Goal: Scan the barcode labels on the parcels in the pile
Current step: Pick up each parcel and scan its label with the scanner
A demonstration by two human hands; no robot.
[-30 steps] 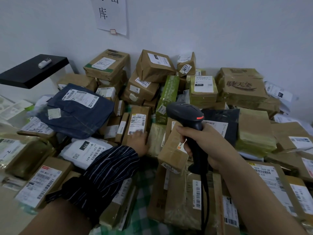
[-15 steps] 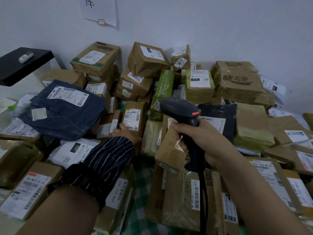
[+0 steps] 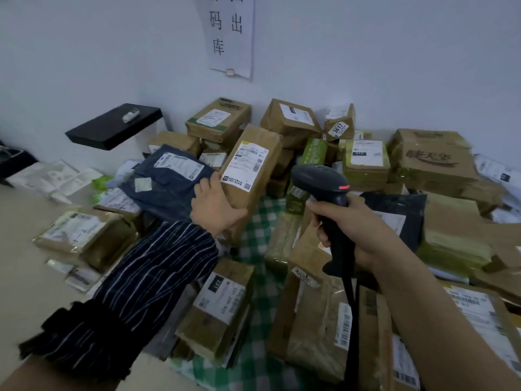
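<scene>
1. The far side of the room is a pale wall (image 3: 394,66) with a paper sign (image 3: 231,35) of printed characters stuck on it. A black shelf (image 3: 112,128) juts out at the far left, with a small white object (image 3: 130,116) lying on it.
2. A green-and-white checked cloth (image 3: 262,221) shows between the parcels. At the near left is a bare beige surface (image 3: 22,263); I cannot tell whether it is floor or desk.
3. The pile of parcels (image 3: 434,170) spreads from left to right up against the wall. It is mostly brown boxy cartons under glossy tape, with white labels.
4. My left hand (image 3: 217,207) grips the near end of a long brown parcel (image 3: 265,153), which is tilted up. Its white barcode label (image 3: 248,165) faces me.
5. My right hand (image 3: 355,230) is wrapped tight around the handle of the black scanner (image 3: 324,184). The scanner head sits just right of the held parcel, and its cable (image 3: 352,306) hangs down toward me.
6. A soft dark blue bag (image 3: 169,182) lies just left of the held parcel, and a black plastic bag (image 3: 400,210) lies right of the scanner. A box marked 231 (image 3: 222,300) sits near my striped sleeve (image 3: 146,277).
</scene>
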